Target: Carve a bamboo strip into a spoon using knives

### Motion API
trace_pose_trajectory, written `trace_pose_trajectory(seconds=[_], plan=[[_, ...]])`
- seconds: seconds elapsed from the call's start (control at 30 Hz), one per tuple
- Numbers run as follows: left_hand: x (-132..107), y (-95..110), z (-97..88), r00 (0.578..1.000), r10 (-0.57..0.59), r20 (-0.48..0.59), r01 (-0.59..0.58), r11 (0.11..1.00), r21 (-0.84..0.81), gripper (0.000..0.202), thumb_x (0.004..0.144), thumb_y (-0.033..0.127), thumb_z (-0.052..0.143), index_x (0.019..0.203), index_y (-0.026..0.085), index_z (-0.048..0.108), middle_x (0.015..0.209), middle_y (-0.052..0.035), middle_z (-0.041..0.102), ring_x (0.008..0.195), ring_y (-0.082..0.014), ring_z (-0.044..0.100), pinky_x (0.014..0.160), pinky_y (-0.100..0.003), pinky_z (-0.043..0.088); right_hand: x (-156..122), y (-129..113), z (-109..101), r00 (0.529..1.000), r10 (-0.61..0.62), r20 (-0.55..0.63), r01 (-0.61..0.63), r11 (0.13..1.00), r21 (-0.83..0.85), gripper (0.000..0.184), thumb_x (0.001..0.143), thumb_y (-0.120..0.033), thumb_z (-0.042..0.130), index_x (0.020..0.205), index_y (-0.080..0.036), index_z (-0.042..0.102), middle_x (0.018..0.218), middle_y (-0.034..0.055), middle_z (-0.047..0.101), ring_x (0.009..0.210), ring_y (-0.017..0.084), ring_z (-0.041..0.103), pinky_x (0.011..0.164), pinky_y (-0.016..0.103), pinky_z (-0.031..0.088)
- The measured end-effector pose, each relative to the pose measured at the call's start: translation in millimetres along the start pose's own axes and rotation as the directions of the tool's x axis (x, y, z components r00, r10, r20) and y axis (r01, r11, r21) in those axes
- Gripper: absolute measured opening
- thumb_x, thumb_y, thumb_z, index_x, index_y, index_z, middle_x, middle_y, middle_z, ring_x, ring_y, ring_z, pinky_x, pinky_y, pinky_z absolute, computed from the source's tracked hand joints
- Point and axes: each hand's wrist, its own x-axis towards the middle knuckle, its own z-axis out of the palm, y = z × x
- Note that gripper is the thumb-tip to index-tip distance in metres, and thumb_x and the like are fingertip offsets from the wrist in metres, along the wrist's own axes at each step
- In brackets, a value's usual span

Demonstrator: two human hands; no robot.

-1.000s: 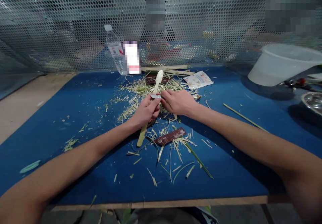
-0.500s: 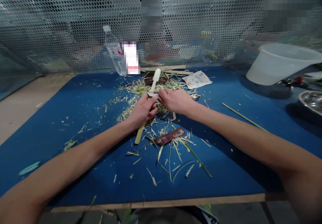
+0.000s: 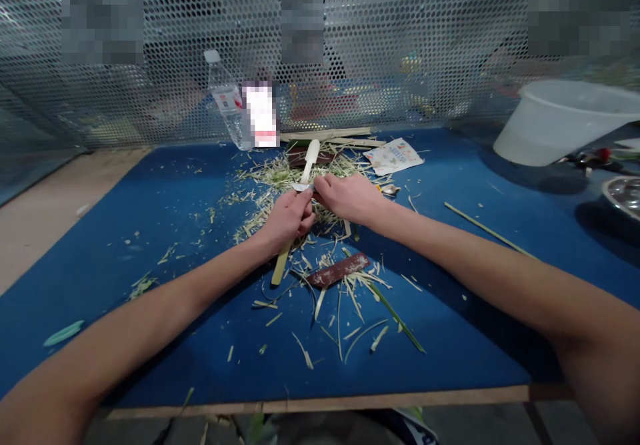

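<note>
My left hand (image 3: 287, 219) is closed round a long pale bamboo stick (image 3: 310, 158) with a rounded far tip; the stick's lower end (image 3: 280, 271) pokes out toward me. My right hand (image 3: 350, 198) is closed on a small knife whose metal blade (image 3: 302, 187) lies across the stick just beyond my left thumb. Both hands meet over a heap of pale shavings (image 3: 280, 181) on the blue table mat (image 3: 150, 231).
A reddish-brown flat strip (image 3: 338, 271) lies just near my hands among slivers. A water bottle (image 3: 227, 108), a printed packet (image 3: 395, 157), a white tub (image 3: 565, 121), a thin green stalk (image 3: 485, 230) and a metal dish (image 3: 625, 195) stand around. A perforated metal screen (image 3: 150, 45) closes the far side, with people behind it.
The blade has slid slightly along the stick and both hands have shifted a little. The view has moved slightly.
</note>
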Motion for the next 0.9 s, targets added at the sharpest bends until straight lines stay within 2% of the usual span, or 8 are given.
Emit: trace_pose_trajectory(seconds=[0.2,0.37,0.43,0.57,0.67,0.77,0.9], plan=[[1.7,1.0,1.8,0.999,0.005,-0.044,-0.007,0.999,-0.033,0.033,0.098,0.028,0.040,0.068,0.021,0.031,0.043,0.0112,0.027,0.030,-0.0022,0.023,0.032,-0.013,0.018,-1.4,-12.1,-0.9,0.997,0.079,-0.012,-0.079,0.997,0.002,0.037,0.099,-0.024,0.018,0.115,-0.014,0.051,0.097,0.0164,0.065,0.066,0.020,0.059,0.055,0.031,0.025],[2.6,0.7,-1.1,0.999,-0.033,-0.026,0.032,0.999,-0.032,0.035,0.098,0.029,0.038,0.065,0.021,0.032,0.038,0.0109,0.027,0.028,-0.0028,0.022,0.031,-0.013,0.018,-0.8,-21.0,2.3,0.988,0.155,-0.006,-0.155,0.988,0.025,0.037,0.099,-0.022,0.017,0.113,-0.012,0.050,0.097,0.0184,0.066,0.067,0.020,0.059,0.055,0.031,0.024],[2.2,1.4,-2.0,0.999,-0.036,-0.010,0.036,0.999,-0.037,0.035,0.098,0.030,0.039,0.065,0.021,0.032,0.038,0.0109,0.026,0.028,-0.0030,0.022,0.030,-0.013,0.018,0.2,-18.1,3.3,0.990,0.138,-0.010,-0.138,0.990,0.024,0.038,0.099,-0.025,0.017,0.113,-0.013,0.051,0.097,0.0169,0.066,0.066,0.019,0.059,0.054,0.031,0.023],[2.3,4.8,-3.4,0.999,-0.024,0.023,0.025,0.998,-0.051,0.031,0.095,0.028,0.043,0.066,0.022,0.031,0.047,0.0103,0.028,0.030,-0.0029,0.023,0.029,-0.014,0.018,1.7,-2.2,4.7,1.000,0.002,-0.026,-0.002,1.000,-0.002,0.045,0.101,-0.037,0.015,0.117,-0.015,0.051,0.102,0.0137,0.065,0.068,0.019,0.057,0.055,0.031,0.020],[4.7,6.8,-5.5,0.994,-0.063,0.086,0.066,0.997,-0.035,0.030,0.092,0.028,0.044,0.065,0.021,0.034,0.048,0.0090,0.030,0.030,-0.0033,0.024,0.028,-0.016,0.018,1.8,6.3,6.0,0.997,-0.066,-0.036,0.066,0.998,-0.013,0.050,0.101,-0.042,0.012,0.119,-0.016,0.050,0.104,0.0136,0.065,0.071,0.018,0.056,0.055,0.032,0.019],[7.0,7.4,-8.0,0.989,-0.092,0.118,0.095,0.995,-0.015,0.034,0.092,0.030,0.042,0.061,0.022,0.034,0.044,0.0083,0.028,0.029,-0.0036,0.023,0.028,-0.017,0.018,2.2,7.2,6.5,0.997,-0.067,-0.047,0.067,0.998,-0.008,0.050,0.101,-0.042,0.011,0.120,-0.017,0.050,0.105,0.0126,0.065,0.070,0.017,0.054,0.056,0.032,0.018],[6.5,6.6,-8.7,0.991,-0.069,0.117,0.069,0.998,0.001,0.039,0.094,0.035,0.044,0.059,0.022,0.033,0.041,0.0096,0.023,0.028,-0.0029,0.023,0.028,-0.016,0.017,2.7,6.6,5.0,0.999,-0.042,-0.029,0.042,0.999,-0.004,0.051,0.101,-0.042,0.011,0.121,-0.016,0.050,0.106,0.0130,0.065,0.071,0.017,0.054,0.057,0.032,0.019]])
